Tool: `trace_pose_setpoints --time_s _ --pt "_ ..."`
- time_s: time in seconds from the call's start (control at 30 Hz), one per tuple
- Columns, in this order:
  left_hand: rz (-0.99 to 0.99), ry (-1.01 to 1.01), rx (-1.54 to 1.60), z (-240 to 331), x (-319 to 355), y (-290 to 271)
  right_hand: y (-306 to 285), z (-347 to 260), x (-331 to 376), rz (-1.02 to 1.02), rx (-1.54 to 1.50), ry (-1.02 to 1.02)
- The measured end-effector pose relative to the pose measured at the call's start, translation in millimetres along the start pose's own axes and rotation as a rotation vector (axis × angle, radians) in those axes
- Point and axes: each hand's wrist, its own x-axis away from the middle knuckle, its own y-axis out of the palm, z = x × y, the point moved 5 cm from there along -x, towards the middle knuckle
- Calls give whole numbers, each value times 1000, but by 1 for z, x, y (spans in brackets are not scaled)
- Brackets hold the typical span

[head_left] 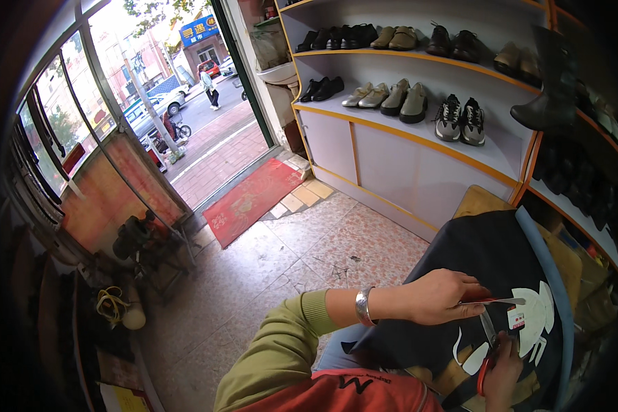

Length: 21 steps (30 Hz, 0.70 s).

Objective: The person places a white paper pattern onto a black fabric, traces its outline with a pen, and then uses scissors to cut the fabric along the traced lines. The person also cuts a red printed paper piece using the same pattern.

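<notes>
My left hand [441, 296], with a silver bangle at its wrist, pinches a thin, pale and reddish piece [494, 301] seen almost edge-on. Below it, my right hand [507, 367] is wrapped round red-handled scissors [489, 329], whose blades point up toward the held piece. Whether the blades touch that piece I cannot tell. Dark sheet material [453, 250] drapes over my lap. To the right of my hands, cut white pieces [531, 323] lie on it, one with a small printed label. A smaller white scrap [475, 360] lies left of the scissors.
A blue-grey rolled edge [553, 275] borders the dark sheet on the right. Ahead stands a shelf unit [419, 165] with several pairs of shoes. A red mat [254, 198] lies at the open doorway, and a dark machine on a stand [139, 237] is at left.
</notes>
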Motion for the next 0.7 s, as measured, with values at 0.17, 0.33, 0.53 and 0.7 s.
trace_pose_setpoints --time_s 0.17,0.33,0.53,0.7 --pt "-90 -214 -47 -7 -9 3 -11 -5 -4 -174 109 66" --pt "-11 -381 225 -10 -5 -1 8 12 1 -392 -555 246" --pt "241 -230 540 -17 6 18 9 -26 14 -796 -1843 601" --pt "582 -67 743 -43 15 57 17 -44 19 -824 -2383 393"
